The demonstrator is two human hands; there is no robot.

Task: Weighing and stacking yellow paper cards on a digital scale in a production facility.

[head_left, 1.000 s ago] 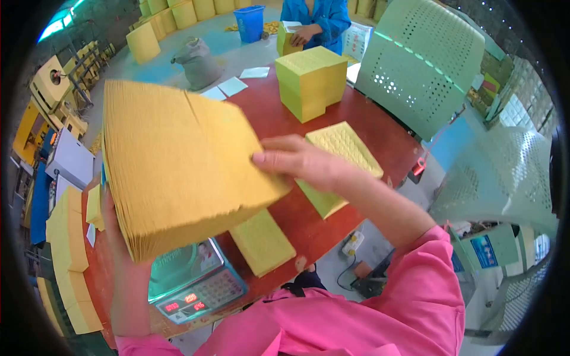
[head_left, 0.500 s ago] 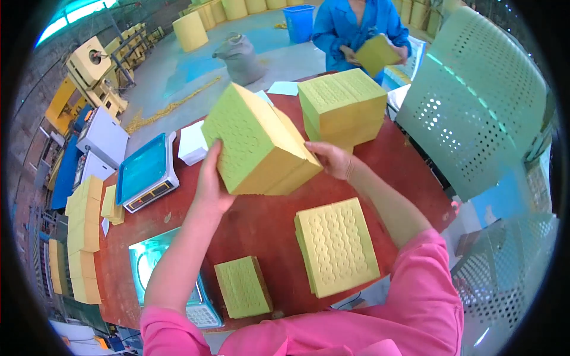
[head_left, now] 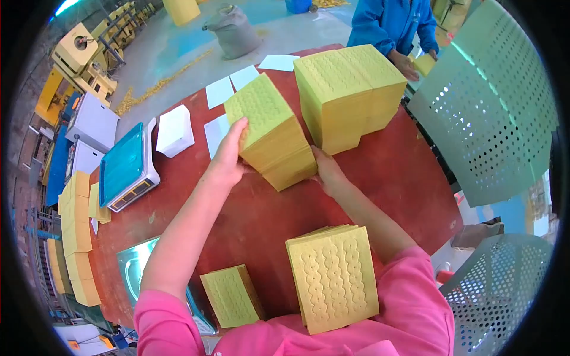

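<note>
Between both hands, a thick stack of yellow embossed paper (head_left: pixel 279 148) stands nearly upright over the far middle of the red table. My left hand (head_left: pixel 230 153) grips its left side, thumb on the near face. At the lower right corner, my right hand (head_left: pixel 328 172) presses against the stack with its fingers partly hidden. Just to the right are tall yellow paper stacks (head_left: pixel 341 115), side by side. Nearer to me lie another embossed stack (head_left: pixel 332 282) and a smaller one (head_left: pixel 230 296). I cannot tell whether the held stack touches the table.
White sheets (head_left: pixel 219 93) lie along the far edge of the red table (head_left: pixel 404 178). A scale with a teal tray (head_left: pixel 122 163) and a second scale (head_left: pixel 133 261) are at left. Perforated green panels (head_left: pixel 487 113) flank the right. Across the table a person in blue (head_left: pixel 383 26) handles yellow paper.
The held stack has turned from a tilted pose to a more upright one and come down beside the tall stacks. The person in blue has moved their yellow paper lower and to the right.
</note>
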